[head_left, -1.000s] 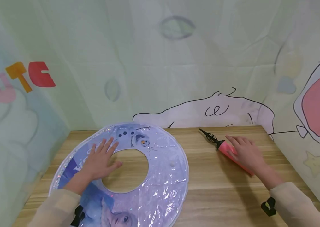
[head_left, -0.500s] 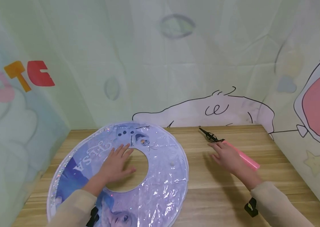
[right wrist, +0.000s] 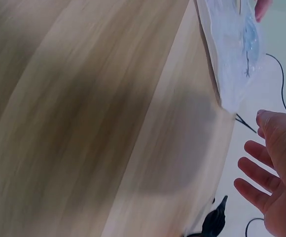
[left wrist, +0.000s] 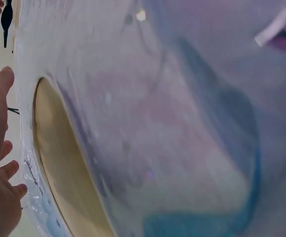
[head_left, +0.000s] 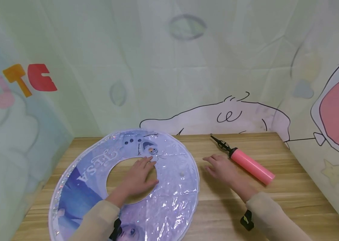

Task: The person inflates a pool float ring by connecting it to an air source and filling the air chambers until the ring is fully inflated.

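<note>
A flat inflatable swim ring (head_left: 172, 180) with blue and purple cartoon print lies on the wooden table. Over its centre hole is my left hand (head_left: 136, 179), fingers loosely spread and holding nothing. In the left wrist view that hand (left wrist: 0, 163) appears at the left edge, above the ring (left wrist: 133, 123). My right hand (head_left: 222, 169) hovers to the right of the ring, fingers relaxed, with nothing in its grasp. Beyond it lies a pink hand pump (head_left: 252, 165) with a black nozzle, pointing to the back left. The right wrist view shows this hand (right wrist: 276, 168) apart from the ring's edge (right wrist: 227, 54).
Wood-grain tabletop (head_left: 217, 217) spreads under everything. Printed cloth walls stand behind and on both sides, the back one (head_left: 157, 67) pale green with a line drawing. A dark wrist strap piece (head_left: 247, 221) hangs under the right sleeve.
Both hands have moved: the left one rightward from the ring's left side to over its hole, the right one leftward from above the pump toward the ring. Ring and pump lie where they were.
</note>
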Available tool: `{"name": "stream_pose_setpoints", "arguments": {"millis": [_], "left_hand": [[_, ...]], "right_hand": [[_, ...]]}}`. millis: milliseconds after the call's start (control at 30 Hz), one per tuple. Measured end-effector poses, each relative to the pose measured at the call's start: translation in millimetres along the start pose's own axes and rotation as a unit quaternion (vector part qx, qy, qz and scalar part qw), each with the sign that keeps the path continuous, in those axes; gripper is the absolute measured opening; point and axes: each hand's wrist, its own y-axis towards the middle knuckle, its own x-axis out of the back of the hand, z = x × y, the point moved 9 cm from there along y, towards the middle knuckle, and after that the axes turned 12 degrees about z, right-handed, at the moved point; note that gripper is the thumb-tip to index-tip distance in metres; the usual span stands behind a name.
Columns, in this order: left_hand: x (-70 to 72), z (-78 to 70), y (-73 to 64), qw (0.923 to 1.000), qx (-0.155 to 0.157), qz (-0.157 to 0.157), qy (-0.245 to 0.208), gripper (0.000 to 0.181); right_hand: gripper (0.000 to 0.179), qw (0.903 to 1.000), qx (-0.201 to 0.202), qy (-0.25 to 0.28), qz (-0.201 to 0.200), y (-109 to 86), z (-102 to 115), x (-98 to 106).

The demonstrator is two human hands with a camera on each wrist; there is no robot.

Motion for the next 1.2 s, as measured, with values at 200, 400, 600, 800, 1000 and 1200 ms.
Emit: {"name": "stream_pose_setpoints", "arguments": {"millis": [200,400,600,800,1000,1200], "left_hand": [[-7.0,-11.2,10.0,0.9998,-0.009,0.003,-0.017,0.067],[-11.6,-23.6,21.3,0.9994,-0.027,-0.005,-0.020,0.064],[-17.6,-34.1,32.6,0.9996,-0.025,-0.011,-0.012,0.062],[-23.4,-44.8,41.5,0.9995,-0.028,-0.011,-0.008,0.058],[-29.8,-49.0,48.3,0.9996,-0.022,-0.010,0.016,0.055],[-28.7,-51.0,50.4,0.9996,-0.018,-0.023,-0.001,0.052]], "right_hand": [[0.033,0.9987,-0.001,0.035,0.036,10.5,15.8,-9.1],[0.030,0.9976,0.016,0.042,0.053,21.5,30.8,-18.9],[0.026,0.9971,0.042,0.046,0.042,28.9,43.1,-26.4],[0.024,0.9951,0.067,0.060,0.040,33.6,55.1,-30.0],[0.021,0.9930,0.104,0.056,0.004,35.3,65.4,-30.2],[0.015,0.9915,0.120,0.039,-0.032,33.5,68.4,-30.9]]}}
